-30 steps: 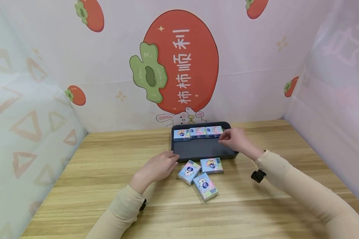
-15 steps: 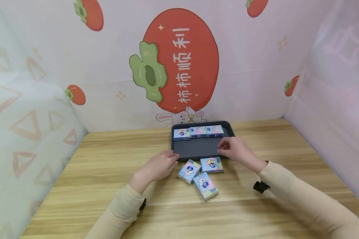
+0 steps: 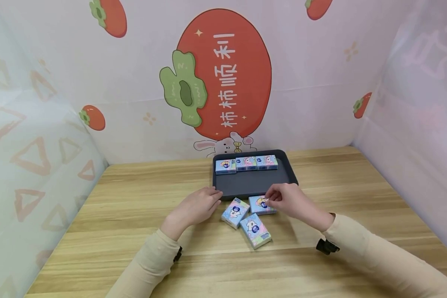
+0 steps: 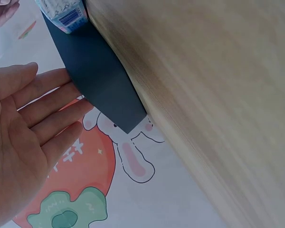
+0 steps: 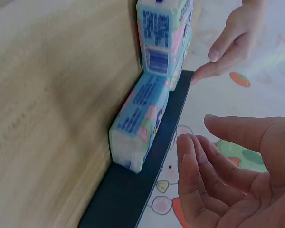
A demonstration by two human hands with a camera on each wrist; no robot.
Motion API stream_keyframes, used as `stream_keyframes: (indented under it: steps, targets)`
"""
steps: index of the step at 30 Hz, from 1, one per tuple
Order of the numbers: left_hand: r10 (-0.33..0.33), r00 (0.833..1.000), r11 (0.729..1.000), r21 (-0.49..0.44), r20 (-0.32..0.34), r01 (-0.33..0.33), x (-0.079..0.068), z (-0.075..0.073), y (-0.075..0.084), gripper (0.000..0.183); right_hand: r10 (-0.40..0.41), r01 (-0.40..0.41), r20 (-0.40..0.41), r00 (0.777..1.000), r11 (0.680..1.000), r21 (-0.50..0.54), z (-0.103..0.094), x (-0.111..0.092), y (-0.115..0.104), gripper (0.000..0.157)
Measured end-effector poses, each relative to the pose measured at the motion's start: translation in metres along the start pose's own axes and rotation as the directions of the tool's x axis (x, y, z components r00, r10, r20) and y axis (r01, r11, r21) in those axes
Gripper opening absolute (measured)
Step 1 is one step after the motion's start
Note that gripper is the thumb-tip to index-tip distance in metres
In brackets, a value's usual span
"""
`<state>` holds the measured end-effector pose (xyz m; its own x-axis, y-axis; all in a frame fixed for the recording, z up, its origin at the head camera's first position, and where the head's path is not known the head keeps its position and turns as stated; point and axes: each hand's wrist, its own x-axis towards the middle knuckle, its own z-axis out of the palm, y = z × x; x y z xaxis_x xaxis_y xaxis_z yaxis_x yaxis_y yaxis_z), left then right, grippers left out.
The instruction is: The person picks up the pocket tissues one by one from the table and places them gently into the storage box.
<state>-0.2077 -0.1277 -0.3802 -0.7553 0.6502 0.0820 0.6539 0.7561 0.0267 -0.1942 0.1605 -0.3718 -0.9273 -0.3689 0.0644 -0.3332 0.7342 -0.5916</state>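
Observation:
Small blue-and-pink tissue packs lie in two groups. Three, including the left one (image 3: pixel 225 166), line the far side of a dark grey tray (image 3: pixel 253 182). On the table before the tray are a tilted pack (image 3: pixel 235 212), a nearer pack (image 3: pixel 255 231) and a pack with a yellow figure (image 3: pixel 258 204). My left hand (image 3: pixel 193 209) touches the tray's near left corner with straight fingers. My right hand (image 3: pixel 294 203) hovers over the yellow-figure pack, partly covering it. In the right wrist view, its thumb and loosely bent fingers stand apart from that tissue pack (image 5: pixel 137 123), with nothing between them.
The wooden table (image 3: pixel 145 182) meets a printed cloth backdrop (image 3: pixel 305 111) just behind the tray. Similar cloth sides rise at left and right. Each wrist carries a small black camera, such as the right camera (image 3: pixel 327 246).
My right hand has come from the tray's right end toward me, down over the yellow-figure tissue pack. The left hand and the packs have stayed in place.

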Motion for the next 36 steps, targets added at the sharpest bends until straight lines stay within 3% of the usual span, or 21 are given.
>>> stream_keyframes:
  steps: [6, 15, 21, 31, 36]
  targets:
    - [0.014, 1.000, 1.000, 0.002, -0.015, -0.014, 0.000, -0.001, -0.001, 0.033, -0.033, 0.033, 0.014, 0.999, 0.999, -0.005, 0.008, -0.007, -0.004, 0.009]
    - [0.009, 1.000, 1.000, -0.003, -0.015, -0.009, -0.001, -0.001, -0.001, 0.032, -0.060, 0.054, 0.110, 0.992, 0.997, 0.048, 0.016, -0.015, -0.007, 0.010]
    - [-0.001, 1.000, 1.000, -0.008, -0.011, 0.001, -0.001, 0.000, -0.001, 0.032, -0.028, 0.020, 0.149, 0.988, 0.998, 0.055, 0.021, -0.017, -0.009, 0.015]
    - [-0.001, 1.000, 1.000, -0.019, -0.003, 0.001, -0.001, 0.000, -0.001, 0.033, 0.035, -0.040, 0.246, 0.969, 0.999, 0.018, 0.027, -0.023, -0.015, 0.041]
    - [-0.016, 1.000, 1.000, -0.015, 0.012, 0.016, -0.001, 0.000, 0.000, 0.034, 0.080, -0.083, 0.287, 0.954, 0.997, -0.001, 0.029, -0.025, -0.019, 0.046]
